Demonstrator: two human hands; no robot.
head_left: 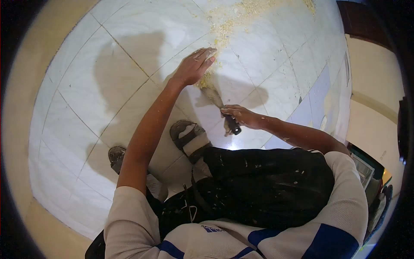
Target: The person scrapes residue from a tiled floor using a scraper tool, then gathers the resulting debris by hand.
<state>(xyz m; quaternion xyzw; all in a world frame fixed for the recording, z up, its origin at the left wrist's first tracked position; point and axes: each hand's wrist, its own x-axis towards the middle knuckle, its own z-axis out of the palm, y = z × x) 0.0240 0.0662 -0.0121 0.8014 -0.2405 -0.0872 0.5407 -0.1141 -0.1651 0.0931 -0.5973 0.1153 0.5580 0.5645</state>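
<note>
My right hand [241, 116] is wrapped round the dark handle of a scraper [214, 98], whose blade lies low over the tiled floor, pointing up and left. Beside the blade is a small heap of yellowish debris [205, 80]. My left hand [196, 65] is next to this heap, palm side toward it, with its fingers stretched out and dusty. It grips no tool. A trail of pale crumbs [224, 32] runs from near my left fingertips toward the top of the view.
Pale floor tiles [125, 82] spread around me. My sandalled feet [189, 137] are just below the hands. A dark brown object [366, 21] stands at the top right, beige walls [373, 116] at the right. Framed items [364, 170] lean at the lower right.
</note>
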